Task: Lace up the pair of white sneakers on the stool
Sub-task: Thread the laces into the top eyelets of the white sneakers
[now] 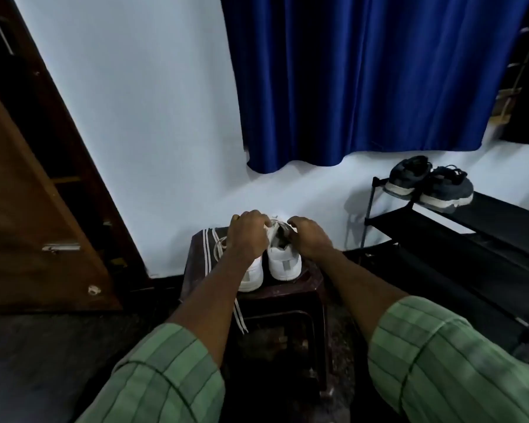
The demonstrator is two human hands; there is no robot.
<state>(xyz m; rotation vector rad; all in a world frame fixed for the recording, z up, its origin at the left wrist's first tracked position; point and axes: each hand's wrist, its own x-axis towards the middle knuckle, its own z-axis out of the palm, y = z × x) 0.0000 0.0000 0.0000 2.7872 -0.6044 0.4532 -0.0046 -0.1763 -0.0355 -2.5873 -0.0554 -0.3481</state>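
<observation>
Two white sneakers stand side by side on a dark brown plastic stool (306,283), heels toward me. My left hand (247,236) lies over the left sneaker (252,276) and its fingers curl round the tongue or lace end of the right sneaker (284,264). My right hand (310,238) grips the right side of that sneaker's opening. White laces (208,254) lie loose on the stool's left part, and one end (239,319) hangs over the front edge.
A black shoe rack (458,227) stands to the right with a pair of dark sneakers (431,184) on top. A blue curtain (364,77) hangs on the white wall behind. A brown wooden door (34,209) is at the left.
</observation>
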